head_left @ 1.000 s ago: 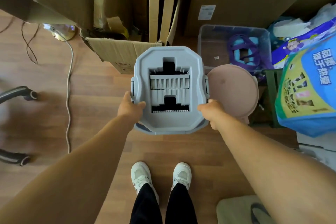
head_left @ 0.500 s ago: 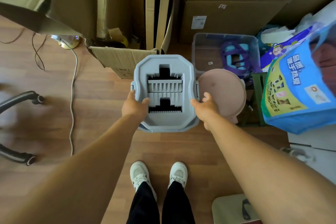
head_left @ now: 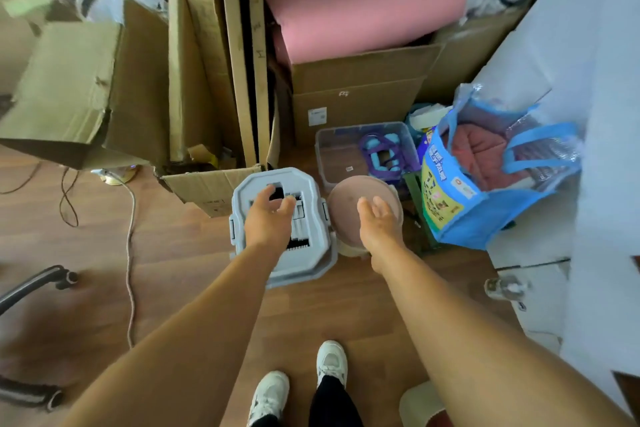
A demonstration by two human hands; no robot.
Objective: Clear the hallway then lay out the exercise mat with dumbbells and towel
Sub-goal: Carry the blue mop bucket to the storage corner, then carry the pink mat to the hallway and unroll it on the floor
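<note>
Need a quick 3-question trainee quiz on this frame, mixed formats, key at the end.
1. True or false: the left hand grips the grey bucket.
2. The pink rolled mat lies: A) unrolled on the floor, B) in a cardboard box, C) on a shelf.
3. Which hand hovers over the round pink disc?
Key: 1 false, its fingers are open above the bucket; 2 B; 3 the right hand.

At frame centre the grey bucket (head_left: pixel 308 267) is matt moulded plastic, on a smooth wood-grain floor (head_left: pixel 180 253). The upper boxes (head_left: pixel 360 80) are dull brown cardboard. The blue bag (head_left: pixel 460 218) at right looks glossy plastic.
</note>
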